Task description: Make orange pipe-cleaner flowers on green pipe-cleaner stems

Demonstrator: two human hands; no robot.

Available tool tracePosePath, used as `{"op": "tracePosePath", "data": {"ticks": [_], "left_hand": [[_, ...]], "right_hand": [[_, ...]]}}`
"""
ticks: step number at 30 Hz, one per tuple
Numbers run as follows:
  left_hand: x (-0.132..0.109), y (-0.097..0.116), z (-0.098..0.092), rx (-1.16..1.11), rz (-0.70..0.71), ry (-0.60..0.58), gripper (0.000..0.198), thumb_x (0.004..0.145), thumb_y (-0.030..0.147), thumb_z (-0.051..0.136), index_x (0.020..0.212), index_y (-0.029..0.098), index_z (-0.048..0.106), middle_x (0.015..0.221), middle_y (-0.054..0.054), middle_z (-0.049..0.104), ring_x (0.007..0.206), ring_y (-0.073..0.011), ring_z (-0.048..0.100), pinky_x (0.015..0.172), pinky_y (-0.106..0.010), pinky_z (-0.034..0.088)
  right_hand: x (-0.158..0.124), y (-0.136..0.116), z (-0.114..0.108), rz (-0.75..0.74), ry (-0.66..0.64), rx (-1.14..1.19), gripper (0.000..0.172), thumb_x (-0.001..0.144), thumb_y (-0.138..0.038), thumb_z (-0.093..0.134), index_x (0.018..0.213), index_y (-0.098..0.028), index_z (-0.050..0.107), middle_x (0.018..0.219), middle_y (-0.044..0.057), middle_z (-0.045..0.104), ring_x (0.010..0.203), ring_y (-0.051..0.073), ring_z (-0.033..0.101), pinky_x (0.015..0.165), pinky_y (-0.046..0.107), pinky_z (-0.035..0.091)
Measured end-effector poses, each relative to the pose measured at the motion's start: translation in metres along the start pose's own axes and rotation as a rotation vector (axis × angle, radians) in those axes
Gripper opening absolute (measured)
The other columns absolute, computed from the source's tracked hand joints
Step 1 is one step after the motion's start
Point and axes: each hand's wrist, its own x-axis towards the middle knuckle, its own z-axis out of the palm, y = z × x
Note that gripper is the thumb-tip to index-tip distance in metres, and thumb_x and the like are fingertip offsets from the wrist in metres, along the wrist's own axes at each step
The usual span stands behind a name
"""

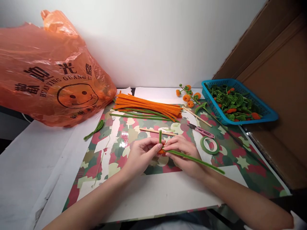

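My left hand [144,154] is closed with thumb and fingers pinched on a small orange pipe-cleaner flower [161,152], mostly hidden by the fingers. Close against it, my right hand [185,155] is closed on a green pipe cleaner [199,160]. The long end of that stem slants down to the right across the hand, and a short green end [160,136] stands up between the hands. Just beyond the fingertips lies a thin wooden stick [150,130]. Both hands are above the patterned table covering.
Orange pipe cleaners [146,104] lie bundled beside green ones [144,117]. Right are scissors [202,130], green tape [209,145], another stick [198,117], a flower spray [188,96] and a blue basket [254,122] of green and orange pieces. Left are a green leaf [96,129] and an orange bag [59,70].
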Motion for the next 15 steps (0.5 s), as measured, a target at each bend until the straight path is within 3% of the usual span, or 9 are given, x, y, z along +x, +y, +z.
{"op": "tracePosePath", "data": {"ticks": [4, 10, 15], "left_hand": [[-0.0008, -0.0004, 0.0009, -0.011, -0.038, 0.000, 0.021, 0.077, 0.036, 0.070, 0.076, 0.014, 0.070, 0.070, -0.002, 0.068, 0.061, -0.0116, 0.062, 0.058, -0.021, 0.053], [-0.0016, -0.0027, 0.0046, 0.017, -0.020, -0.013, 0.021, 0.076, 0.035, 0.070, 0.072, 0.014, 0.068, 0.065, -0.002, 0.066, 0.057, -0.0115, 0.058, 0.051, -0.020, 0.049], [-0.0018, -0.0017, 0.0065, 0.061, 0.012, -0.005, 0.021, 0.077, 0.035, 0.068, 0.075, 0.015, 0.070, 0.067, -0.003, 0.067, 0.059, -0.0132, 0.061, 0.053, -0.021, 0.051]], "right_hand": [[-0.0016, 0.0043, 0.0009, -0.004, -0.038, 0.051, 0.018, 0.088, -0.013, 0.059, 0.094, -0.026, 0.070, 0.092, 0.003, 0.065, 0.092, 0.017, 0.058, 0.085, 0.035, 0.045], [0.0010, 0.0013, -0.0006, 0.150, -0.110, -0.081, 0.015, 0.088, -0.023, 0.058, 0.081, -0.025, 0.071, 0.090, 0.005, 0.058, 0.093, 0.021, 0.053, 0.082, 0.038, 0.045], [0.0019, -0.0040, -0.0019, -0.044, -0.046, -0.194, 0.014, 0.083, -0.015, 0.063, 0.085, -0.026, 0.072, 0.088, 0.004, 0.064, 0.087, 0.020, 0.056, 0.079, 0.038, 0.046]]}}
